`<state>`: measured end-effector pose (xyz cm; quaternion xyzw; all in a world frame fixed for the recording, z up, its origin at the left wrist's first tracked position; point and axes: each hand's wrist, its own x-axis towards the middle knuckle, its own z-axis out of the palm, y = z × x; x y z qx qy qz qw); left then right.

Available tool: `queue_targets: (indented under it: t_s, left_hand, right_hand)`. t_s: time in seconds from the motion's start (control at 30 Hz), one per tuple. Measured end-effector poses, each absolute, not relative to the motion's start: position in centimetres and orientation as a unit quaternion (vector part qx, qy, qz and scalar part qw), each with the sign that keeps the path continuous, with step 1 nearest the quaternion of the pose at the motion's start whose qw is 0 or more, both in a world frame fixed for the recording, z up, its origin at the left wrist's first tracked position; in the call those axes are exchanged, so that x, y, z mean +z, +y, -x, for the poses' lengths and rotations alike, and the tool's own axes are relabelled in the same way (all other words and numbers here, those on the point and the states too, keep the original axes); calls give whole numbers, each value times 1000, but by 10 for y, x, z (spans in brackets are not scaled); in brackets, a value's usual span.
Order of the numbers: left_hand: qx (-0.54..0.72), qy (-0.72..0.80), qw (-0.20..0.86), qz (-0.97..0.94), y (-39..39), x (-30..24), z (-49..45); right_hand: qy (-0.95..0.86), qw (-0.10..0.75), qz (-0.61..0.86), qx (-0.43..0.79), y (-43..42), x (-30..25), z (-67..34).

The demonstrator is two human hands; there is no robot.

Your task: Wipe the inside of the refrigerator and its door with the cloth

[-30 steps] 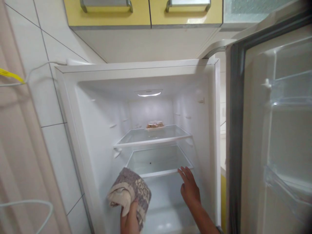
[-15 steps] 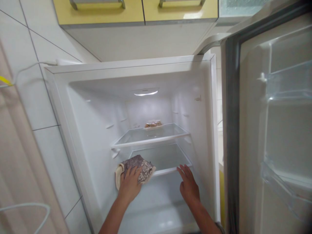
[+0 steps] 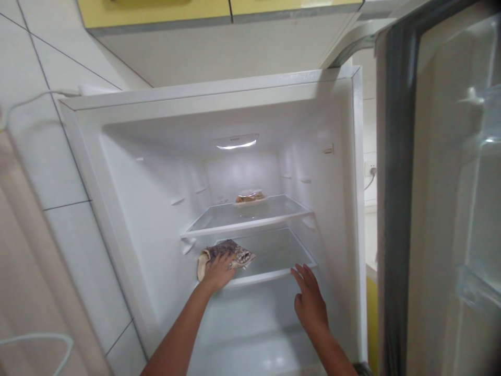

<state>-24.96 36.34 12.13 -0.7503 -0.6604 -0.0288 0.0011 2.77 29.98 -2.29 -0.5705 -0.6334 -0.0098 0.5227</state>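
An open white fridge (image 3: 129, 209) fills the view. My left hand (image 3: 218, 271) presses a grey and beige patterned cloth (image 3: 235, 253) flat on the left front of the lower glass shelf (image 3: 274, 261). Its fingers lie spread over the cloth. My right hand (image 3: 309, 300) is open, fingers stretched, with the fingertips at the front right edge of that same shelf. A wrapped plate of food (image 3: 249, 197) sits at the back of the upper glass shelf (image 3: 235, 219).
The fridge door (image 3: 438, 209) stands open at the right, with clear door bins (image 3: 481, 209). Yellow cabinets (image 3: 156, 10) hang above the fridge. A tiled wall (image 3: 47, 156) and a white cable (image 3: 31, 99) are at the left.
My left hand has carried the cloth up from below onto the lower shelf and pushed it further in. My right hand stayed at the shelf's front edge. The view drew closer.
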Motion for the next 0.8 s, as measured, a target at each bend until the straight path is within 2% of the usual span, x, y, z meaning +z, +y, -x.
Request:
queue_targets:
  t_s: [0.47,0.8]
  left_hand:
    - [-25,-666,-10,746,468,120,260]
    - [-43,-640,-13,767,455,117,269]
  right_hand:
    - [-632,530,562,-61,302,-32,-28]
    - [-636,517,571,-54,300,-29,-28]
